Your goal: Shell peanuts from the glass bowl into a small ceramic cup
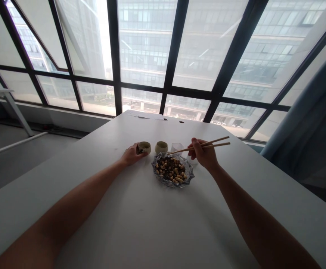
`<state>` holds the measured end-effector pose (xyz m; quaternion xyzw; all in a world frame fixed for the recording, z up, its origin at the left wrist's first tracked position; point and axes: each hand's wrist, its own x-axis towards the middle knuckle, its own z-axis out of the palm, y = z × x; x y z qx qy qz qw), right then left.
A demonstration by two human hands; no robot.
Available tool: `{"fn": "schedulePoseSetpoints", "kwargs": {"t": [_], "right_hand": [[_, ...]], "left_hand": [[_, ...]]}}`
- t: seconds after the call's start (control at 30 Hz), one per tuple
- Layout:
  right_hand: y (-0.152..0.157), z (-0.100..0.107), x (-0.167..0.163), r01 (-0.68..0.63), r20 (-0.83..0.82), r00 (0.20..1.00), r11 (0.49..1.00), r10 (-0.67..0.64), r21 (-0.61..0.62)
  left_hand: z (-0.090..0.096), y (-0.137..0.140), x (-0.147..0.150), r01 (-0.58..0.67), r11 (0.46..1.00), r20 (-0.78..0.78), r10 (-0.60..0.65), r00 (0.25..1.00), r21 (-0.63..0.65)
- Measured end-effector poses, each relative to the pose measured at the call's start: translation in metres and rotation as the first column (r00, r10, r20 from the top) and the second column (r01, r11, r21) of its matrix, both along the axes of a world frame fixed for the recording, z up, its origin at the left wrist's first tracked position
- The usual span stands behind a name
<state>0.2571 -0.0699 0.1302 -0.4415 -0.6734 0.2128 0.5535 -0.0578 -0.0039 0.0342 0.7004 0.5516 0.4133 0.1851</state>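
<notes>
My left hand (132, 154) is wrapped round the side of a small ceramic cup (144, 148) with a dark pattern. Between the fingers of my right hand (202, 152) is a pair of chopsticks (216, 143), their tips pointing left over the far rim of a glass bowl (191, 177). That bowl has a jagged rim and holds mixed nuts and dark seeds (170, 169), among them peanuts in the shell. I cannot make out anything between the chopstick tips. A second ceramic cup (161, 147) stands just behind the bowl, with a clear cup (176, 147) to its right.
Another clear cup (192, 160) is partly hidden by my right hand. White paper (148, 116) lies at the far end of the white table (140, 228). Large windows stand beyond it, a blue curtain (305, 123) hangs at the right, and another table (18, 108) is at the left.
</notes>
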Motion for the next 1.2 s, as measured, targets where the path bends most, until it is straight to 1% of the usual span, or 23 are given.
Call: {"fn": "schedulePoseSetpoints", "kwargs": {"t": [0.1, 0.2, 0.37, 0.53, 0.73, 0.87, 0.97, 1.1, 1.2], "right_hand": [[-0.002, 0.010, 0.006, -0.016, 0.057, 0.998, 0.998, 0.020, -0.062], [-0.001, 0.011, 0.006, -0.036, 0.070, 0.997, 0.994, 0.043, -0.103], [0.005, -0.002, -0.001, -0.081, 0.036, 0.995, 0.981, 0.088, -0.175], [0.008, -0.012, -0.008, -0.086, 0.002, 0.996, 0.983, 0.088, -0.164], [0.007, -0.009, -0.006, -0.024, 0.012, 1.000, 0.986, 0.026, -0.163], [0.008, -0.011, -0.007, -0.039, 0.004, 0.999, 0.982, 0.041, -0.183], [0.010, -0.014, -0.009, -0.044, -0.034, 0.999, 0.972, 0.037, -0.231], [0.011, -0.018, -0.013, -0.008, -0.138, 0.990, 0.938, -0.042, -0.347], [0.012, -0.020, -0.014, -0.015, -0.189, 0.980, 0.932, -0.057, -0.361]], "left_hand": [[0.000, 0.000, -0.001, 0.018, 1.000, -0.081, -0.018, 0.997, -0.001], [-0.001, 0.001, -0.002, 0.019, 1.000, -0.095, -0.019, 0.995, 0.001], [-0.002, 0.001, -0.003, 0.021, 1.000, -0.087, -0.020, 0.996, 0.013], [-0.002, 0.002, -0.003, 0.014, 1.000, -0.094, -0.014, 0.995, -0.007], [-0.003, 0.002, -0.002, 0.023, 1.000, -0.082, -0.021, 0.996, 0.014], [-0.003, 0.002, -0.002, 0.015, 1.000, -0.084, -0.014, 0.996, 0.014], [-0.002, 0.001, -0.002, 0.008, 1.000, -0.091, -0.008, 0.996, 0.009], [-0.002, 0.001, -0.002, 0.003, 1.000, -0.089, -0.002, 0.996, 0.006], [-0.003, 0.002, -0.002, 0.012, 1.000, -0.084, -0.012, 0.996, -0.001]]}}
